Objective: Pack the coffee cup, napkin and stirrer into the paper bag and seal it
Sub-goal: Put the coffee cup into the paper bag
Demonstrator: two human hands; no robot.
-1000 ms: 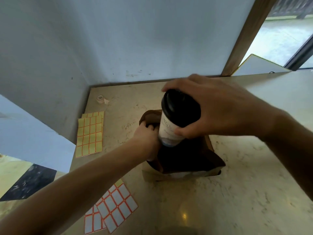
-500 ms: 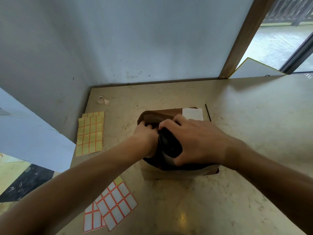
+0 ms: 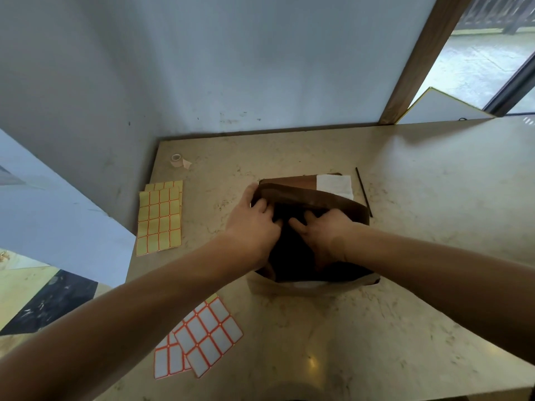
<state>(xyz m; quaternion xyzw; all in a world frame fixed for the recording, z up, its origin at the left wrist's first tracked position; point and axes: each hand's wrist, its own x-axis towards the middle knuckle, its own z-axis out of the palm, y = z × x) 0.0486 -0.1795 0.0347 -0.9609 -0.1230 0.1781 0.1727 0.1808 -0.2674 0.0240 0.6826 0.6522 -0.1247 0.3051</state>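
Nearest, white label sheets (image 3: 207, 340) lie on the counter (image 3: 419, 285), untouched. Beyond them the paper bag (image 3: 312, 198) stands open, both hands at its mouth. The left hand (image 3: 254, 227) curls its fingers over the left rim, pinching the paper. The right hand (image 3: 324, 235) reaches down inside, fingers loosely spread in the dark interior; whether it grips anything, cannot tell. A second ago that hand held the coffee cup above the bag; the cup is now out of sight, presumably seated inside. First item likely packed. Behind the bag, the napkin (image 3: 334, 185) and the stirrer (image 3: 363, 192) wait on the counter. Yellow labels (image 3: 159, 218) left; tape roll (image 3: 176, 159) farthest.
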